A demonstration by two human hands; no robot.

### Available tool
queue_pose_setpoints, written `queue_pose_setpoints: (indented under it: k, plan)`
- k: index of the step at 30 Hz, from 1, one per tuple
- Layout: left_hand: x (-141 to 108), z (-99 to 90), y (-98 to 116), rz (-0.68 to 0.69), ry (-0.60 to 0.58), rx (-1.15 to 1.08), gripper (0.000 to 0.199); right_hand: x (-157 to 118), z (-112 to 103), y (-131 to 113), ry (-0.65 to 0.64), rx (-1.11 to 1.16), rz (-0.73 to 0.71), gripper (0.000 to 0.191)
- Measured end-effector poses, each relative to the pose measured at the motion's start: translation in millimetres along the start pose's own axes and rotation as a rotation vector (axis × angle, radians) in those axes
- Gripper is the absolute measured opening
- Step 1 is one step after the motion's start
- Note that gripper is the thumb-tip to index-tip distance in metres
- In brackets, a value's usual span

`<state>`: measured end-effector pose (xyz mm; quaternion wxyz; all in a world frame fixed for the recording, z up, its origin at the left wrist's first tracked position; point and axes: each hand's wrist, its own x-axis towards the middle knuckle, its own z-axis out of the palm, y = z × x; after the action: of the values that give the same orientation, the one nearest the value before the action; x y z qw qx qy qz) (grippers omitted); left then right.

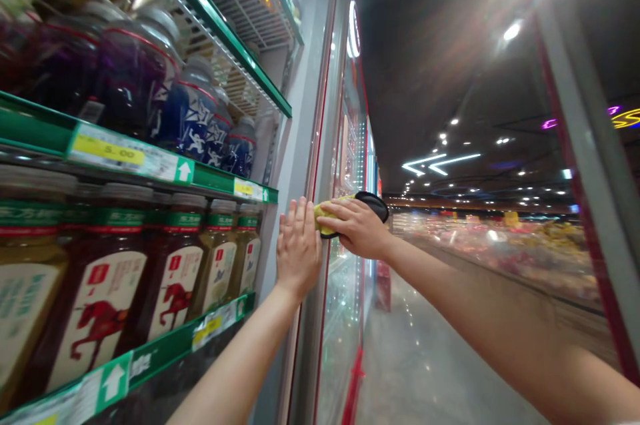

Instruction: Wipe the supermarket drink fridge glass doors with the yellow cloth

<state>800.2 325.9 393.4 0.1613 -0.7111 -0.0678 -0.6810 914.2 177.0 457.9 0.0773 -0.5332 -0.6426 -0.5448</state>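
My left hand (299,248) lies flat against the grey inner edge of the cooler frame (295,165), fingers stretched upward and holding nothing. Just right of it, my right hand (357,225) presses a yellow cloth with black trim (373,204) onto the door-side frame. Part of the cloth is hidden under my fingers, and its black end sticks out past the back of the hand. The fingertips of my right hand come close to my left hand.
On the left, green-edged shelves (220,178) hold dark blue and purple bottles (197,112) above tea bottles (177,278) with horse labels. At right stands a glass door with a grey frame (590,145). Beyond lie a shiny floor (415,358) and blurred store displays.
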Motion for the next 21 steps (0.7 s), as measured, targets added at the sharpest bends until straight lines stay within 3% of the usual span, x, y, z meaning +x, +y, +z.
queue_pose_setpoints:
  k: [3,8,10,13,17,19,21]
  plan:
    - [6,-3.6,-1,0.031,-0.026,-0.007,0.061,10,-11,12,-0.011,-0.016,-0.028,0.046]
    - [19,-1.8,1,0.015,-0.062,-0.007,0.059,73,-42,52,0.142,-0.176,0.454,0.043]
    - [19,-0.5,2,-0.002,-0.048,-0.012,0.060,82,-45,50,0.140,-0.183,0.503,0.041]
    - [14,-0.6,5,-0.023,-0.019,-0.033,0.061,55,-33,21,0.068,-0.138,0.336,0.036]
    - [5,-2.9,7,-0.002,-0.021,-0.077,0.063,-20,-12,-30,-0.070,-0.083,0.097,0.033]
    - [3,-4.0,8,0.010,-0.030,-0.080,0.062,-41,-11,-35,-0.144,-0.062,-0.042,0.032]
    - [4,-5.0,8,0.015,-0.040,-0.073,0.061,-37,-18,-21,-0.156,-0.072,-0.047,0.032]
